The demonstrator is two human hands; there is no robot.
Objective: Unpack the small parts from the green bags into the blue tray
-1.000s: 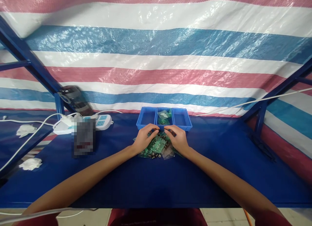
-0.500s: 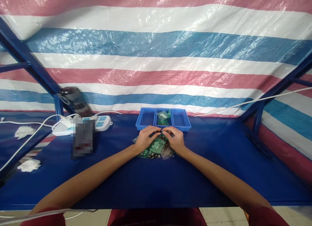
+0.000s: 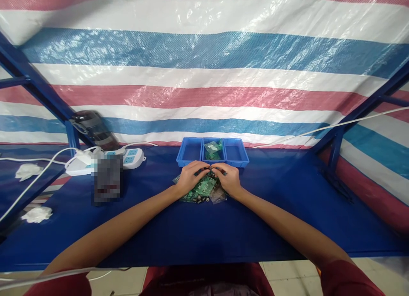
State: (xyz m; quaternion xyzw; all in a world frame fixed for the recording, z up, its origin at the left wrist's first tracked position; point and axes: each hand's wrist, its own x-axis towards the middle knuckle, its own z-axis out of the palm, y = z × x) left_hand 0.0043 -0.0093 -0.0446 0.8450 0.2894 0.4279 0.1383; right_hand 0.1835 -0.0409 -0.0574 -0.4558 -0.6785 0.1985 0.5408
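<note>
My left hand [image 3: 191, 177] and my right hand [image 3: 228, 179] meet fingertip to fingertip over a pile of small clear bags [image 3: 204, 187] with green contents. Both hands are closed in a pinch. Whatever sits between the fingertips is small and dark, too hidden to name. Several small dark and metallic parts [image 3: 201, 199] lie at the near edge of the pile. Just beyond my fingers stand three joined blue trays; the middle tray [image 3: 213, 159] holds clear bags with green contents [image 3: 213, 148], flanked by the left tray [image 3: 191, 151] and the right tray [image 3: 235, 152].
On the left are a white power strip [image 3: 136, 159] with cables, a blurred dark object [image 3: 108, 179] and crumpled white tissues [image 3: 36, 214]. A dark bottle [image 3: 96, 127] leans at the back. Blue frame bars [image 3: 335, 147] and a striped sheet [image 3: 204, 100] bound the table.
The whole view has shifted slightly. My hands stay together over the pile, with the fingertips still pinched and only slightly changed in pose.
</note>
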